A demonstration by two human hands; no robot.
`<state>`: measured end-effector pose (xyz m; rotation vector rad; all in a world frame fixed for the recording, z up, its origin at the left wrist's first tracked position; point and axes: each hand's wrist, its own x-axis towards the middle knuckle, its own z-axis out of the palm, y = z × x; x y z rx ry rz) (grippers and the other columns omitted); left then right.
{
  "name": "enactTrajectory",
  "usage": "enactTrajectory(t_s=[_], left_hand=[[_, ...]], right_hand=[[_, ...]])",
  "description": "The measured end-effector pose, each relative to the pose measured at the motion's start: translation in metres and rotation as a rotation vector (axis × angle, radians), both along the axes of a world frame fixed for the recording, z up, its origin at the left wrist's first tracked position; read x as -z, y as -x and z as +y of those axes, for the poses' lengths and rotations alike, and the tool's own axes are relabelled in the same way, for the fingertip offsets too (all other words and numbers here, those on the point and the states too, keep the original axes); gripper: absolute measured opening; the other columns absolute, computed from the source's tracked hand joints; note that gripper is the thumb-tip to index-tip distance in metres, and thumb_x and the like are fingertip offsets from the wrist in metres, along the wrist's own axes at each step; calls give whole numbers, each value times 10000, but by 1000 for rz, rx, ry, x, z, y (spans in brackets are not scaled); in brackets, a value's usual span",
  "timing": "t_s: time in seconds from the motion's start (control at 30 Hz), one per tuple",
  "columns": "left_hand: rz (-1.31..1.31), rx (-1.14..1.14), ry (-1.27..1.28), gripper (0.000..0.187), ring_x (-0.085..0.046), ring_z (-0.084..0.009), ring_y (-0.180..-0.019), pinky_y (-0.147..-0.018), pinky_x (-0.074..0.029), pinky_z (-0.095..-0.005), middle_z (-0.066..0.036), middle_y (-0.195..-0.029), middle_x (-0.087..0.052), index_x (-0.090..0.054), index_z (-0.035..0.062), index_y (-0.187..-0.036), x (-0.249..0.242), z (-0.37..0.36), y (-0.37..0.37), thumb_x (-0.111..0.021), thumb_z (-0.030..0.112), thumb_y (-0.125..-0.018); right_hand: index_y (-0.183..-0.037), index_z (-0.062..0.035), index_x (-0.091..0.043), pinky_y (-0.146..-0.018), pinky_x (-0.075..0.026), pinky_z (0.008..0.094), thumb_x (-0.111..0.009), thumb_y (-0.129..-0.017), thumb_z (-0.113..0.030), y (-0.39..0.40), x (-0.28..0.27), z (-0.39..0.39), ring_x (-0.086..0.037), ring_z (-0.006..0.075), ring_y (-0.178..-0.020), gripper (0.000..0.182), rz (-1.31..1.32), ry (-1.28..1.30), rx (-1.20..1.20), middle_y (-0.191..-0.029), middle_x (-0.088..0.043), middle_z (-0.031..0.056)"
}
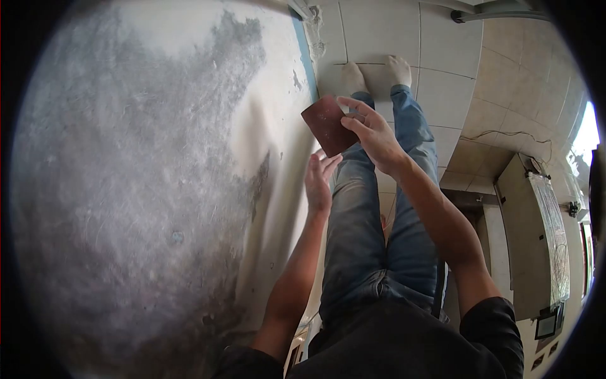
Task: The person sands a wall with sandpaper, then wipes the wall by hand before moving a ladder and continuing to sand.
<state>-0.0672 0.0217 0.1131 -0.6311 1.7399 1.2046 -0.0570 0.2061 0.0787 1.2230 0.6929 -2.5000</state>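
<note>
One reddish-brown sheet (326,126), held up over the jeans (353,221), beside the wall (145,158). Right hand (377,139) has it by the right edge: thumb across the near face, index finger stretched out past the edge, remaining fingers partly hidden, so exact grip behind can't be told. Left hand (319,183) sits just under the lower corner, fingers loosely spread, apparently gripping nothing; whether the tips touch the sheet is unclear.

Step in hand, judged: handling the sheet in mid-air, not pressed to any surface. A next move would call for a steady right pinch, plus the left fingers closing on the lower corner if both hands are to share it.

Materials: sheet looks thin, flat, four-sided, matte, pale specks on its face; probably stiff paper, maybe abrasive. Wall is mottled grey, cloudy and scratched, with smoother white areas meeting it in ragged edges; narrow blue strip (305,60) along its far edge. Floor (379,31) is pale rectangular tile, thin dark joints. Jeans: faded blue denim, creased. Shirt (404,344): plain dark cloth.
</note>
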Motion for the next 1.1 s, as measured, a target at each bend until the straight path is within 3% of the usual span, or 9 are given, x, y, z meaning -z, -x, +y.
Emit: enactTrajectory(t_s=[0.1,0.23,0.37,0.47,0.57,0.67,0.87,0.97,1.1], left_hand=[[109,7,54,709,-456,-335,-1346,-1130,-362,-424,-257,-1408,-474,-354,-73,-1430,-36,23,17,-359,520,-1040],[131,-50,129,696,-444,-338,-1356,-1123,-373,-450,-258,-1425,-452,-335,-35,-1451,-66,46,29,-420,510,-1026],[-131,-419,-137,630,-519,-328,-1269,-1103,-411,-455,-232,-1336,-524,-422,-18,-1376,-87,64,40,-414,505,-1025],[-61,-298,-165,463,-585,-254,-1176,-1038,-467,-400,-156,-1249,-588,-477,-4,-1330,-82,57,34,-465,359,-1044],[24,-260,-120,400,-602,-245,-1153,-1030,-483,-392,-141,-1251,-587,-483,-16,-1317,-75,53,27,-478,281,-1048],[156,-203,-8,403,-610,-242,-1140,-1035,-474,-385,-150,-1262,-589,-485,-53,-1322,-78,60,18,-475,243,-1049],[462,242,202,392,-568,-240,-1238,-1034,-447,-333,-194,-1336,-586,-496,-70,-1373,-90,74,-7,-472,111,-1026],[535,473,243,422,-481,-283,-1343,-1104,-386,-354,-228,-1415,-517,-443,-110,-1395,-96,70,-18,-410,113,-1038],[599,427,288,391,-553,-262,-1249,-1086,-416,-363,-214,-1350,-562,-486,-99,-1358,-98,64,-24,-429,123,-1042]], right_hand=[[-1359,28,-472,-897,-502,302,-529,-962,-69,-9,-12,7,-636,165,-1000,413,38,13,-40,-1150,-650,142],[-1237,-3,-579,-882,-518,305,-551,-945,-35,-20,-27,8,-660,186,-994,295,174,-350,-203,-1081,-686,130],[-1040,-47,-681,-892,-526,356,-590,-892,-14,-21,-53,21,-680,244,-970,177,405,-707,-398,-981,-706,108],[-957,-51,-684,-906,-519,384,-641,-825,-16,-29,-45,21,-673,267,-942,144,700,-965,-437,-962,-702,93],[-1047,-49,-659,-1010,-489,413,-631,-854,-44,-31,-50,31,-650,300,-1087,195,709,-927,-592,-1043,-698,113],[-1130,4,-626,-951,-488,433,-614,-933,-253,-26,-63,26,-644,338,-1037,324,376,-627,-553,-1068,-684,177],[-1376,36,-448,-1081,-370,412,-366,-984,-646,-14,-75,19,-523,353,-1242,791,130,-135,-537,-1277,-557,275],[-1394,44,-425,-1106,-329,371,-348,-977,-671,-18,-68,2,-487,303,-1282,831,74,245,-245,-1332,-514,269],[-1295,61,-526,-967,-447,347,-376,-1004,-588,-17,-74,4,-602,240,-1085,727,-93,116,-182,-1174,-626,219]])
